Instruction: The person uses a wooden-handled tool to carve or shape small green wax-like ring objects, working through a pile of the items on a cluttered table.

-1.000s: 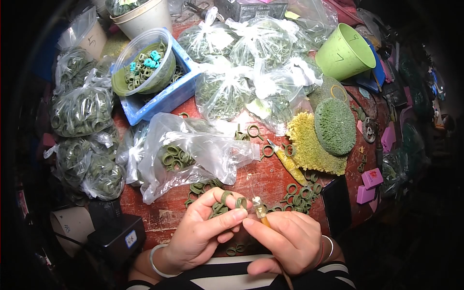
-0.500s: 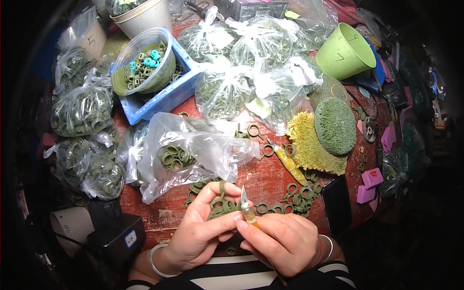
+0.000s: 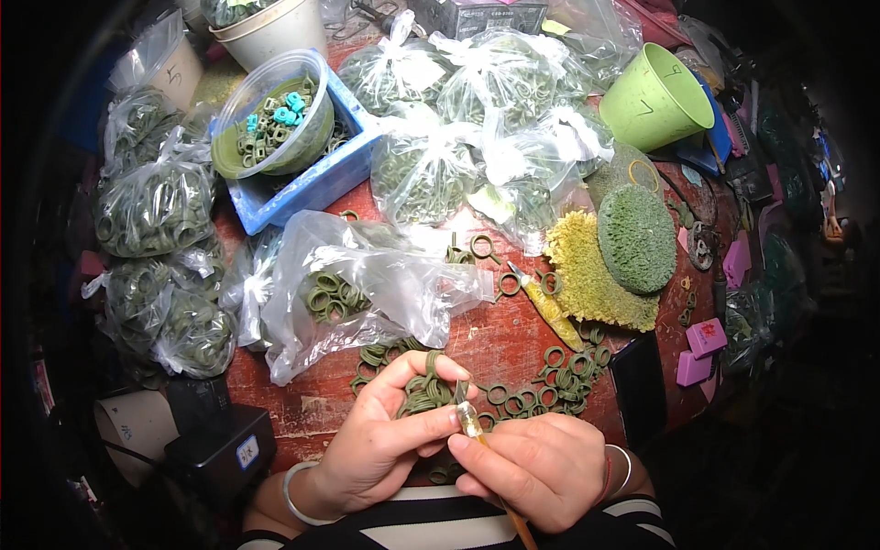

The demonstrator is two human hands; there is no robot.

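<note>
Seen from above, a person's two bare hands work at the near edge of a worn red bench point(image 3: 495, 339). The left hand point(image 3: 390, 435) pinches a small olive-green rubber ring point(image 3: 431, 367) upright between thumb and forefinger, its grip closed on it, directly over a loose heap of rings point(image 3: 541, 385) of the same kind. The right hand point(image 3: 541, 467) is closed around a thin craft knife point(image 3: 472, 423) with a yellowish handle; the blade tip sits just beside the held ring and touches the left thumb's tip.

Behind the hands lies an open clear plastic bag point(image 3: 367, 293) with more green rings inside. To the left are tied bags of rings point(image 3: 156, 211). Farther back, a blue tray point(image 3: 316, 179) holds a clear tub point(image 3: 275, 119) of green and turquoise pieces. To the right lie a yellow sponge point(image 3: 587, 275), a round green scouring pad point(image 3: 637, 238) and a tipped lime-green cup point(image 3: 655, 96).
</note>
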